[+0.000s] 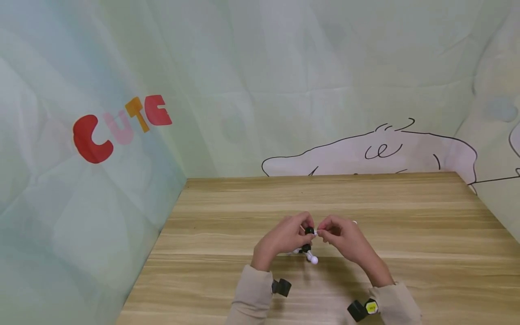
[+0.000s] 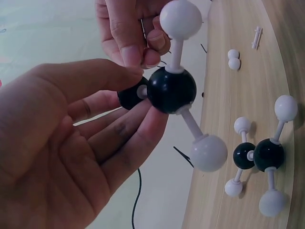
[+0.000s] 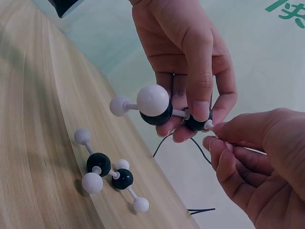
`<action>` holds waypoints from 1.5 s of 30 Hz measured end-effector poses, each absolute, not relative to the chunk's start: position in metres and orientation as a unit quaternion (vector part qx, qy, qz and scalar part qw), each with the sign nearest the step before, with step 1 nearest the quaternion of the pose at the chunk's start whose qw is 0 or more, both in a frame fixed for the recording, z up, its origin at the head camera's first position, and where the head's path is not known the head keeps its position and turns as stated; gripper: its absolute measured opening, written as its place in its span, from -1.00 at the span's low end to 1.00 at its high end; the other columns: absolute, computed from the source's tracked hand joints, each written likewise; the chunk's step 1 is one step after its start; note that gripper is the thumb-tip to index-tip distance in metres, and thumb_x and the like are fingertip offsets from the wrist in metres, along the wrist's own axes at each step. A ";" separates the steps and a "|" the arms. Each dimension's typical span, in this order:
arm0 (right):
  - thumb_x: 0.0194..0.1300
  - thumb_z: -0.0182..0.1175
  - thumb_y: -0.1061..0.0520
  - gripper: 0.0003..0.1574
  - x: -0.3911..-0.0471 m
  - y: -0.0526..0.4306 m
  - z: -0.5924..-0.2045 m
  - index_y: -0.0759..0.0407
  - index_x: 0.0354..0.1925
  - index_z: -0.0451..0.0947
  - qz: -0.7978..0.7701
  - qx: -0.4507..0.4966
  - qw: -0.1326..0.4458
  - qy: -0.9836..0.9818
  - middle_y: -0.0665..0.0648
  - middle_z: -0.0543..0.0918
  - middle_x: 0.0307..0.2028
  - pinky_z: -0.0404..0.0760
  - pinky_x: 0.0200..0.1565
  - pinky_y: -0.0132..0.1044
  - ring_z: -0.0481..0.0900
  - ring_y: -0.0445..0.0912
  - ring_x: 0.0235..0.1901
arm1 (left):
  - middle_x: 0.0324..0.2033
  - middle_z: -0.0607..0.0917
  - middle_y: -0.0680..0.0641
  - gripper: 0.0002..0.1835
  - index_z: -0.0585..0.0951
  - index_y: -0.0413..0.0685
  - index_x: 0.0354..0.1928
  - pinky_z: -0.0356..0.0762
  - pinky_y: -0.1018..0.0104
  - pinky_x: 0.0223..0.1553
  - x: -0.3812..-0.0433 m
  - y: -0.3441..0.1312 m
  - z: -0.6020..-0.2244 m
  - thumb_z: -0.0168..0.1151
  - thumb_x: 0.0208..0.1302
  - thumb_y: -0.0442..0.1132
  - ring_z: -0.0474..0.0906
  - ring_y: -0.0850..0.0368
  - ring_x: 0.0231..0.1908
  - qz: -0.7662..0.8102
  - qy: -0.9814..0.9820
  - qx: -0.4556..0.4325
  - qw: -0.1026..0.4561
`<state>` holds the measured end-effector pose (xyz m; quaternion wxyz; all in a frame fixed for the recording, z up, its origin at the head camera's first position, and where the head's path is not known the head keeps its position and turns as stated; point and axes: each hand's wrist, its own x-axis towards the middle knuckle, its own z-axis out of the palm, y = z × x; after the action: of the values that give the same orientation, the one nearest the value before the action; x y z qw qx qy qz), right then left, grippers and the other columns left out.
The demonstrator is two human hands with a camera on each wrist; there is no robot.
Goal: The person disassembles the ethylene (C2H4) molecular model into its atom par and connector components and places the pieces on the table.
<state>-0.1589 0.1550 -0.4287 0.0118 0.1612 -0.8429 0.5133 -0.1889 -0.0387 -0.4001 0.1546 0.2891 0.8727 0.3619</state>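
Your left hand (image 1: 286, 235) grips the held molecular model (image 2: 171, 89) by its far black ball; your right hand (image 1: 343, 234) pinches the white connector (image 3: 208, 124) projecting from that ball. The held model is above the table, at lower centre of the head frame. There its long axis runs nearly vertical, white-ball end toward the bottom edge; in the right wrist view, that end points left. Below it, at lower right of the left wrist view, the second model (image 2: 257, 155) lies on the wood-grain table (image 1: 211, 271), its two black balls side by side. At upper right are two loose white balls (image 2: 233, 58) and white rods (image 2: 257, 37). Beyond the table hangs a pale printed backdrop (image 1: 227, 67), lettered "CUTE" at left.
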 end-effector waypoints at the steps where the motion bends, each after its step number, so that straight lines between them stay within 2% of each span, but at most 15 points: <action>1: 0.27 0.25 0.18 -0.93 -0.159 0.155 -0.429 0.15 -0.27 0.58 0.514 0.163 0.014 -0.842 0.05 0.61 -0.46 0.51 -0.44 -0.38 0.54 -0.21 -0.50 | -0.38 0.70 0.06 -0.85 0.49 -0.04 -0.15 0.51 0.47 -0.29 -0.189 -0.039 -0.400 0.23 0.30 -0.24 0.58 0.36 -0.37 0.359 0.873 0.292 0.155; 6: 0.26 0.25 0.20 -0.93 -0.158 0.156 -0.430 0.18 -0.27 0.59 0.514 0.176 0.027 -0.839 0.01 0.61 -0.44 0.50 -0.46 -0.39 0.56 -0.14 -0.48 | -0.33 0.71 0.01 -0.85 0.49 -0.06 -0.16 0.52 0.48 -0.28 -0.192 -0.040 -0.400 0.23 0.30 -0.24 0.60 0.36 -0.38 0.364 0.867 0.302 0.158; 11: 0.25 0.26 0.19 -0.95 -0.158 0.156 -0.432 0.15 -0.30 0.59 0.515 0.171 0.024 -0.839 0.01 0.61 -0.48 0.52 -0.47 -0.38 0.55 -0.17 -0.49 | -0.37 0.73 -0.05 -0.88 0.49 -0.07 -0.19 0.51 0.49 -0.31 -0.193 -0.041 -0.401 0.23 0.29 -0.28 0.61 0.35 -0.42 0.376 0.858 0.311 0.161; 18: 0.27 0.24 0.19 -0.94 -0.159 0.158 -0.436 0.16 -0.33 0.55 0.530 0.160 0.007 -0.833 0.03 0.58 -0.54 0.53 -0.52 -0.33 0.52 -0.22 -0.56 | -0.35 0.70 0.01 -0.89 0.51 -0.06 -0.20 0.50 0.50 -0.30 -0.193 -0.040 -0.400 0.23 0.28 -0.30 0.59 0.37 -0.42 0.360 0.860 0.328 0.151; 26: 0.26 0.25 0.18 -0.93 -0.158 0.160 -0.437 0.16 -0.33 0.55 0.539 0.165 0.007 -0.826 0.05 0.58 -0.50 0.55 -0.49 -0.32 0.58 -0.03 -0.51 | -0.25 0.69 -0.01 -0.88 0.51 -0.07 -0.17 0.53 0.51 -0.26 -0.193 -0.040 -0.397 0.23 0.28 -0.32 0.63 0.35 -0.38 0.369 0.852 0.330 0.169; 33: 0.25 0.27 0.18 -0.91 -0.157 0.161 -0.439 0.18 -0.35 0.55 0.540 0.176 0.025 -0.823 0.03 0.57 -0.48 0.53 -0.48 -0.34 0.54 -0.24 -0.51 | -0.19 0.69 -0.05 -0.88 0.50 -0.05 -0.19 0.54 0.50 -0.29 -0.195 -0.040 -0.398 0.22 0.28 -0.33 0.64 0.36 -0.39 0.383 0.845 0.326 0.183; 45: 0.25 0.25 0.25 -0.95 -0.155 0.162 -0.442 0.13 -0.36 0.58 0.527 0.188 0.047 -0.828 0.05 0.62 -0.40 0.50 -0.45 -0.39 0.51 -0.27 -0.47 | -0.24 0.70 -0.08 -0.87 0.52 -0.10 -0.19 0.54 0.49 -0.31 -0.196 -0.039 -0.398 0.24 0.25 -0.36 0.66 0.30 -0.37 0.390 0.841 0.320 0.196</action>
<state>-0.1550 0.1619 -0.4419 0.0473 0.1877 -0.8276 0.5269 -0.1960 -0.0388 -0.3976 0.1955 0.3199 0.8412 0.3896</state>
